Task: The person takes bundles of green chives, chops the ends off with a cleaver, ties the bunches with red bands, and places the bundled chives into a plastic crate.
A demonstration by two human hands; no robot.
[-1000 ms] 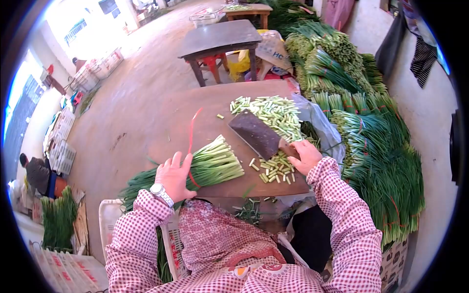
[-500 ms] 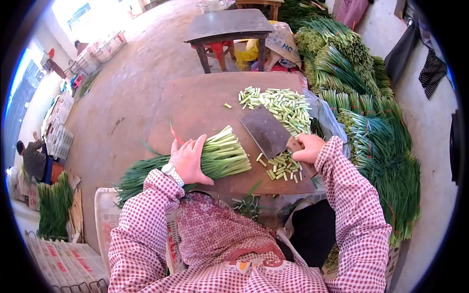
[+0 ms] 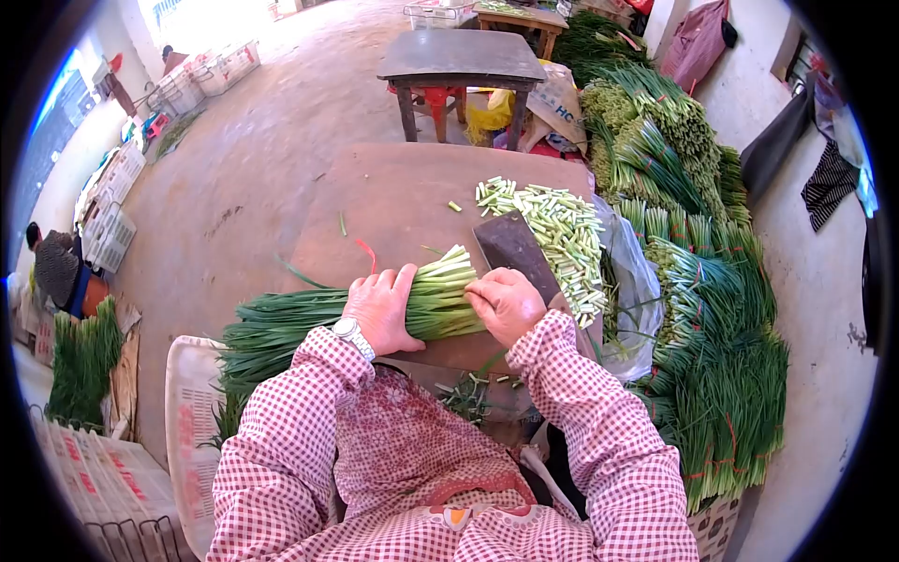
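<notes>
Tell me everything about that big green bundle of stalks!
The bundle of long, thin green stalks lies sideways on the flat brown table, dark leafy ends left, pale ends right. A thin red strip pokes out near the bare left hand, which is clasped over the bundle's middle. The bare right hand has curled fingers at the pale ends.

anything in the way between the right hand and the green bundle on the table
Nothing visible: the right hand has its fingertips right at the pale end of the green bundle. The cleaver lies beyond that hand, not between them.
</notes>
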